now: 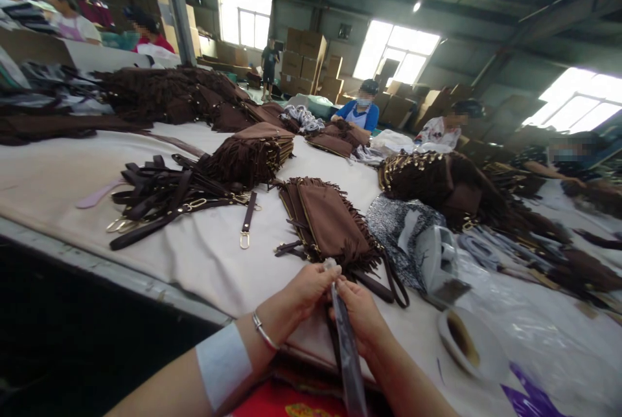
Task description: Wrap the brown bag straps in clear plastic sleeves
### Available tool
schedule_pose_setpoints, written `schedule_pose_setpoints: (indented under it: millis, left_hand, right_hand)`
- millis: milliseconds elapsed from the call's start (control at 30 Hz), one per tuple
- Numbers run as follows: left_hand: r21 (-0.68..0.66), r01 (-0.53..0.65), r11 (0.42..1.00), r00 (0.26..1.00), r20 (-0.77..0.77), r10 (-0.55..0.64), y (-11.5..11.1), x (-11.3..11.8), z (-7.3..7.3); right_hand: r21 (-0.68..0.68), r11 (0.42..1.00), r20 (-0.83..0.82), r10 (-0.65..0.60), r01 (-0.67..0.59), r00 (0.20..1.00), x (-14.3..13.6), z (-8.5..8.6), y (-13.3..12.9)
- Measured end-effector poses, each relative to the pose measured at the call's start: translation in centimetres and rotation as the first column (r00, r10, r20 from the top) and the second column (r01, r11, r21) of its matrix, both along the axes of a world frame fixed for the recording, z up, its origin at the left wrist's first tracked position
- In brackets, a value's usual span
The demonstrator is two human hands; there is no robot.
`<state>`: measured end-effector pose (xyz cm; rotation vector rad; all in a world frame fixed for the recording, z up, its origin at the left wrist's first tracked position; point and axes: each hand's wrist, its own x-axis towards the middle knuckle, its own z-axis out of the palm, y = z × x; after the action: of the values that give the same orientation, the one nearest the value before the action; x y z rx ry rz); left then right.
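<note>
Both hands meet at the table's near edge. My left hand [311, 287], with a bracelet at its wrist, is closed in a pinch on the top end of a narrow plastic-wrapped strip [348, 359]. Pressed against it, my right hand [359, 313] also grips the strip just below, its fingers closed. The strip hangs down toward my lap. Just beyond the hands lie stacked brown fringed pouches [333, 219], with a dark wrist strap [396, 281] at their right. A short strap with a gold clasp [248, 221] lies to the left.
Left on the white table [194, 274] is a heap of dark straps [160, 193]. Fringed pouches [253, 151] are piled behind. To the right are a tape dispenser [440, 261], a tape roll [469, 342], plastic bags and more pouches [437, 184]. Several people work around the tables.
</note>
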<state>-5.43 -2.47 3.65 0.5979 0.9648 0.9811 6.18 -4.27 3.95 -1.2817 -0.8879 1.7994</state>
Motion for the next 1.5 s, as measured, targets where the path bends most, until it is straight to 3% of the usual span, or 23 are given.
schedule_pose_setpoints:
  millis: [167,300,400,500,567,633,700,733,767,867,1000,1167,1267,1333,1433,1500]
  left_hand:
    - [-0.014,-0.248,0.969,0.965,-0.092,0.245,2.0,1.8,-0.6]
    - [-0.065,-0.3,0.952,0.952,-0.077,0.295,2.6,2.6,-0.8]
    - [-0.08,-0.224,0.971,0.974,-0.045,0.221,2.1,2.3,-0.6]
    - [0.071,0.031,0.997,0.977,-0.215,-0.016,1.4,0.1,-0.1]
    - [0.219,0.154,0.963,0.868,-0.495,-0.026,1.2,-2.3,0.3]
    - [0.397,0.145,0.907,0.638,-0.738,0.221,1.5,-4.9,0.8]
    - [0.532,0.169,0.829,0.367,-0.815,0.448,2.1,-6.9,1.2]
    - [0.551,0.207,0.808,0.28,-0.825,0.491,2.5,-7.4,1.3]
    - [0.545,0.251,0.8,0.24,-0.836,0.494,2.8,-7.7,1.4]
    - [0.53,0.336,0.778,0.287,-0.845,0.451,3.3,-6.6,1.2]
    - [0.556,0.302,0.774,0.37,-0.817,0.442,3.9,-4.3,0.6]
    - [0.462,0.371,0.805,0.357,-0.872,0.336,4.7,-3.2,0.4]
    - [0.475,0.433,0.766,0.277,-0.879,0.389,4.9,-2.6,0.7]
    - [0.478,0.537,0.695,0.172,-0.869,0.464,5.0,-2.1,1.0]
    - [0.367,0.736,0.569,0.008,-0.845,0.535,5.4,-1.3,1.9]
    - [0.294,0.81,0.507,-0.052,-0.826,0.561,5.8,-1.0,2.9]
  right_hand:
    - [0.034,0.999,0.047,0.002,-0.004,0.999,-0.2,-0.4,-0.1]
    - [0.059,0.998,0.081,0.007,-0.012,0.997,-0.3,-1.3,-0.1]
    - [0.06,0.998,0.068,0.006,-0.01,0.998,-0.3,-1.8,-0.3]
    - [0.044,0.999,0.012,-0.002,0.001,1.0,0.7,-1.8,-0.4]
    - [0.032,0.999,0.001,-0.003,0.003,1.0,1.9,-1.8,-0.4]
    - [0.033,0.999,0.019,-0.007,0.007,1.0,3.4,-1.8,-0.3]
    - [0.039,0.999,0.046,-0.012,0.01,0.999,4.6,-1.7,-0.2]
    - [0.041,0.999,0.056,-0.014,0.012,0.998,5.1,-1.7,-0.2]
    - [0.04,0.999,0.062,-0.014,0.012,0.998,5.4,-1.6,-0.1]
    - [0.029,0.999,0.054,-0.032,0.03,0.998,5.7,-1.1,-0.2]
    - [0.02,0.998,-0.033,-0.065,0.065,0.997,5.9,-0.1,0.0]
    - [0.04,0.993,-0.166,-0.1,0.109,0.981,7.4,0.6,1.0]
    - [0.061,0.989,-0.234,-0.116,0.134,0.965,8.3,0.3,1.4]
    - [0.067,0.987,-0.252,-0.122,0.143,0.96,8.6,-0.1,1.5]
    - [0.062,0.986,-0.256,-0.133,0.154,0.958,8.9,-0.6,1.2]
    - [0.065,0.985,-0.229,-0.14,0.159,0.963,9.2,-0.9,1.0]
